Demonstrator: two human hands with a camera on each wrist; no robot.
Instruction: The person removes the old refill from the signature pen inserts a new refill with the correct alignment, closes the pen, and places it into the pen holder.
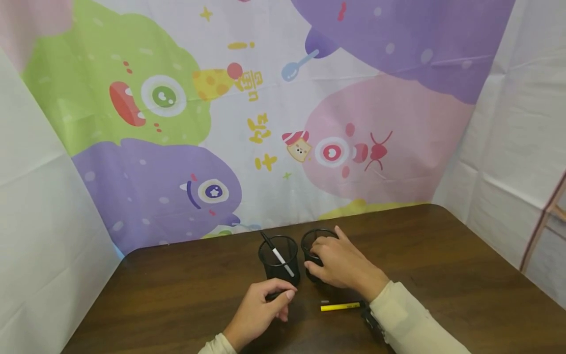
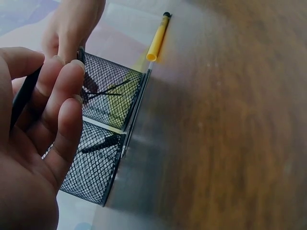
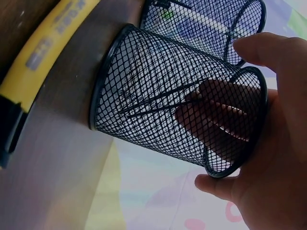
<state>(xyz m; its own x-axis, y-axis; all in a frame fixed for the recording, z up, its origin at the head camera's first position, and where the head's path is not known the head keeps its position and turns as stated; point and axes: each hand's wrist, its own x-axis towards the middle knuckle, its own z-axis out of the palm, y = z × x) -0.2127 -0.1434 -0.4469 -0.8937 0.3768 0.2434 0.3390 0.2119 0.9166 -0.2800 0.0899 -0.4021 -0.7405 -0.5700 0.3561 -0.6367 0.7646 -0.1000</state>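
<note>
My left hand [image 1: 263, 307] holds a slim black stick [image 2: 25, 93]; its kind is hard to tell, since the fingers cover most of it. Just beyond stands a black mesh pen cup [image 1: 278, 285] with a white and black marker [image 1: 277, 253] leaning in it. Beside it, to the right, is a second mesh cup [image 3: 158, 100]. Several fingers of my right hand [image 1: 342, 263] reach down inside that cup, while the thumb is outside it. Thin dark sticks [image 3: 158, 98] lie within, at the fingertips; whether they are pinched is unclear.
A yellow tube [image 1: 340, 307] with a black end lies on the brown table [image 1: 190, 280], left of the right sleeve. Close to it lies a thin rod [image 2: 138, 108], before the cups. A printed cloth [image 1: 269, 196] hangs behind the table's far edge.
</note>
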